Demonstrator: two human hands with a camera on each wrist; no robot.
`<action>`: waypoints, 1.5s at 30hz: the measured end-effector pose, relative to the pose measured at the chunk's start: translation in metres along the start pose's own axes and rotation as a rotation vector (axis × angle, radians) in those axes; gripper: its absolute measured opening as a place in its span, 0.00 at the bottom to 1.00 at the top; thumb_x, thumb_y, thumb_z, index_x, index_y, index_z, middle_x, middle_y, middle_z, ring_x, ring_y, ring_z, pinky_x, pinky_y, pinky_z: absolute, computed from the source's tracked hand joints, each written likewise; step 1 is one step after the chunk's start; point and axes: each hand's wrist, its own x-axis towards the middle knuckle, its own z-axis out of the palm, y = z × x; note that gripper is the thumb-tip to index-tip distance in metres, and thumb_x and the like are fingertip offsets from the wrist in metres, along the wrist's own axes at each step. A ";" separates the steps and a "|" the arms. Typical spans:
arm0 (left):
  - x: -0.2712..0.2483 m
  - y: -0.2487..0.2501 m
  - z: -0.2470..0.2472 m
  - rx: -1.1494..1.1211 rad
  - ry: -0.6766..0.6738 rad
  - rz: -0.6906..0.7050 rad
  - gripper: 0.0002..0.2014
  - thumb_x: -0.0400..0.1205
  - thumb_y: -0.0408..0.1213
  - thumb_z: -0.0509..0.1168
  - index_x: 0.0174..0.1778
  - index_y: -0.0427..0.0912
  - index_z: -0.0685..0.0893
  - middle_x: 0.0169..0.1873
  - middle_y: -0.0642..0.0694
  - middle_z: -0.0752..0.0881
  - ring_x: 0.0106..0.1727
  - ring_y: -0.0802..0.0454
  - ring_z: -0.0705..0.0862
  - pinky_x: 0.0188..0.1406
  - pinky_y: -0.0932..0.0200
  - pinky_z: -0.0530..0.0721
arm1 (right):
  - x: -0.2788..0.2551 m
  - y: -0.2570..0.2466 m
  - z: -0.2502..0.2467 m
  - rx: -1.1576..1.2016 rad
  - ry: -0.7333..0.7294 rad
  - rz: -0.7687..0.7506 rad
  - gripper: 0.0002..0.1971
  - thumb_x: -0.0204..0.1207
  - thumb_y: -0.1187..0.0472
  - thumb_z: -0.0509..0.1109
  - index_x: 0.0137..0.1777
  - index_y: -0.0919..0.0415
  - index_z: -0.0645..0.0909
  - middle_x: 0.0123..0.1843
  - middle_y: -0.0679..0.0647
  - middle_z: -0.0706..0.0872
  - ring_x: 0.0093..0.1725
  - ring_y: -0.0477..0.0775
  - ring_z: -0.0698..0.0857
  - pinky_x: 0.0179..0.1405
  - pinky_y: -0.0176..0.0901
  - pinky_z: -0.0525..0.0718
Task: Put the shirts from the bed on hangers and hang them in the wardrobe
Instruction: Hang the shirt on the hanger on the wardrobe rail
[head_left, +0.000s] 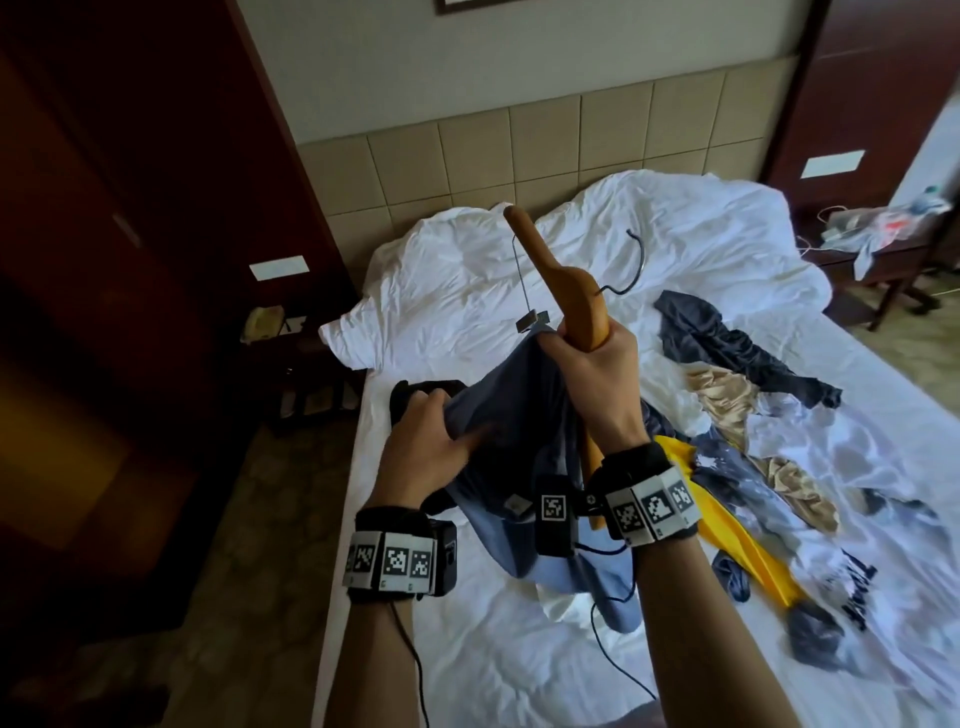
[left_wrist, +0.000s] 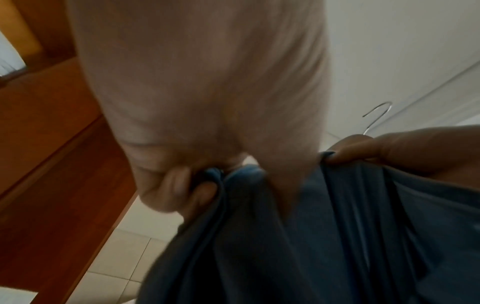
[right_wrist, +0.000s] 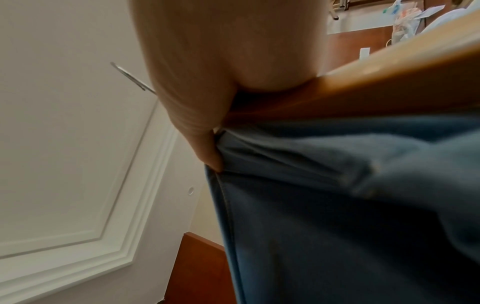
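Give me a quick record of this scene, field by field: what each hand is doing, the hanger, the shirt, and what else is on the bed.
left hand: grips a fold of the blue shirt
right hand: holds the wooden hanger and pinches the shirt's edge
hanger: tilted, one arm pointing up, the other inside the shirt; metal hook to the right
shirt: held above the bed, partly on the hanger
also on bed: yellow garment, dark garment, beige garment, rumpled white duvet
task stage: shirt not yet fully on the hanger

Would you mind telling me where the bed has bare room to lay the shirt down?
Bare sheet lies near the foot, left of the cable. The right half is crowded: yellow garment, dark shirt, beige cloth. The duvet fills the head.
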 end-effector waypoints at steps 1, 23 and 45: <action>0.000 -0.001 0.001 -0.010 0.076 0.024 0.13 0.83 0.50 0.71 0.53 0.46 0.77 0.55 0.48 0.77 0.53 0.45 0.84 0.50 0.46 0.82 | 0.000 0.001 -0.002 -0.005 0.007 0.006 0.10 0.75 0.65 0.82 0.38 0.57 0.83 0.28 0.40 0.80 0.29 0.42 0.77 0.32 0.34 0.77; 0.007 -0.029 -0.024 -0.324 0.402 0.240 0.13 0.91 0.34 0.62 0.41 0.39 0.84 0.32 0.47 0.83 0.34 0.54 0.79 0.35 0.58 0.74 | 0.004 0.022 -0.005 -0.169 -0.035 0.010 0.13 0.70 0.66 0.82 0.34 0.54 0.80 0.30 0.48 0.82 0.29 0.44 0.77 0.31 0.39 0.78; 0.012 -0.064 -0.010 -0.218 0.445 -0.240 0.22 0.84 0.41 0.69 0.26 0.34 0.78 0.20 0.42 0.79 0.24 0.49 0.77 0.26 0.55 0.72 | 0.005 0.027 -0.020 -0.393 -0.434 0.051 0.23 0.80 0.42 0.78 0.28 0.53 0.85 0.19 0.44 0.80 0.20 0.43 0.78 0.22 0.36 0.77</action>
